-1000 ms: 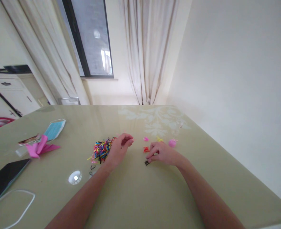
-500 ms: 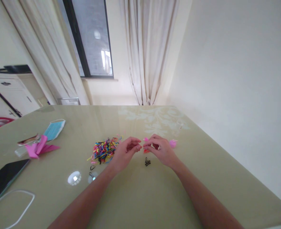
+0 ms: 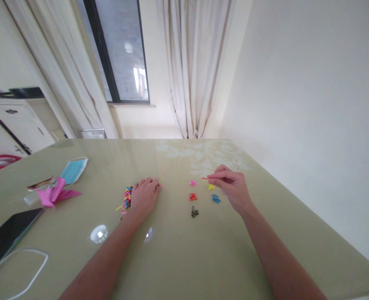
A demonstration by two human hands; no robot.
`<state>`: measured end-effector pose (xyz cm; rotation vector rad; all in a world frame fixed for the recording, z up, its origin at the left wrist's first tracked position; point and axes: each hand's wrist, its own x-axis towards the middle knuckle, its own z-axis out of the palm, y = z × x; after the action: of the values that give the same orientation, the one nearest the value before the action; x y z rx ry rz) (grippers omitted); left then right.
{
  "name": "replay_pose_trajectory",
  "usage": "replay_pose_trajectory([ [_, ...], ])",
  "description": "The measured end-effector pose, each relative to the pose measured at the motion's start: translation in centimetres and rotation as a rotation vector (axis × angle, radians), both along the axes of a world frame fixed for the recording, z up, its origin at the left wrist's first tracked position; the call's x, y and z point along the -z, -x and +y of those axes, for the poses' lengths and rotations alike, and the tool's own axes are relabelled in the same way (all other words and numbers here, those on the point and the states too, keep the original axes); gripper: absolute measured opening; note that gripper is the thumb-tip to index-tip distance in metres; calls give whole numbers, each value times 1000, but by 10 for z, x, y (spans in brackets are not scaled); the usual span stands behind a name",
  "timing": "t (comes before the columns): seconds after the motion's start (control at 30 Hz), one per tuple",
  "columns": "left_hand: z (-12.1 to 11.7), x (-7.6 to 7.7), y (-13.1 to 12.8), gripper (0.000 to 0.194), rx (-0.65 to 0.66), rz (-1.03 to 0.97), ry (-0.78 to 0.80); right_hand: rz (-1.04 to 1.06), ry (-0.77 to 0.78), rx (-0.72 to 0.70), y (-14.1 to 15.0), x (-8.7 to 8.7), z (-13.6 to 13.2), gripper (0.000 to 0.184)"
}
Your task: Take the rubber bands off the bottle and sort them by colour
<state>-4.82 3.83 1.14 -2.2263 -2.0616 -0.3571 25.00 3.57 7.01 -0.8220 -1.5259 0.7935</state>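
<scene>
Red band (image 3: 204,178), thin and narrow, is held at its right end by the right hand (image 3: 232,186); the thumb and forefinger are closed together on it, and its free end points left, close to the yellow bands (image 3: 211,187). Left hand (image 3: 146,195) lies palm down over the right part of the mixed heap (image 3: 128,196) of small coloured bands, its fingers close together and slightly bent; whether they grip a band cannot be told, since the palm is hidden.

Between the two hands, small groups are sorted by colour on the glossy counter (image 3: 178,262). Left column, from far to near: pink bands (image 3: 192,183), red bands (image 3: 193,196), black bands (image 3: 194,213). Right column: the yellow bands on the far side, with the blue bands (image 3: 216,198) just nearer.

At the left of the counter, a blue face mask (image 3: 74,171) lies farthest, with a pink folded paper (image 3: 55,193) nearer. Nearer again are a dark flat device (image 3: 12,229) and a white cable (image 3: 31,250) curving beside it. Beyond the counter's far edge stand a dark-framed window (image 3: 123,54) and pale curtains (image 3: 197,62).
</scene>
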Motion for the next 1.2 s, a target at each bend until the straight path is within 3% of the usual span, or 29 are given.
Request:
replay_pose_trajectory([
  [0.1, 2, -1, 0, 25, 28, -52, 0, -71, 4, -5, 2, 4, 2, 21],
  [0.27, 5, 1, 4, 21, 36, -147, -46, -437, 19, 21, 14, 28, 10, 22],
  [0.4, 10, 4, 7, 21, 73, -299, -126, -645, 47, 34, 23, 46, 13, 10],
  [0.53, 13, 4, 5, 20, 97, -509, -117, -764, 91, 25, 25, 50, 13, 16],
  [0.73, 3, -5, -18, 24, 255, -814, -102, -612, 84, 43, 29, 43, 8, 16],
  [0.9, -10, -8, -39, 20, 446, -753, -128, -435, 70, 20, 38, 38, 0, 23],
  [1.2, -14, -4, -43, 21, 528, -652, -192, -379, -6, 24, 41, 34, -5, 17],
])
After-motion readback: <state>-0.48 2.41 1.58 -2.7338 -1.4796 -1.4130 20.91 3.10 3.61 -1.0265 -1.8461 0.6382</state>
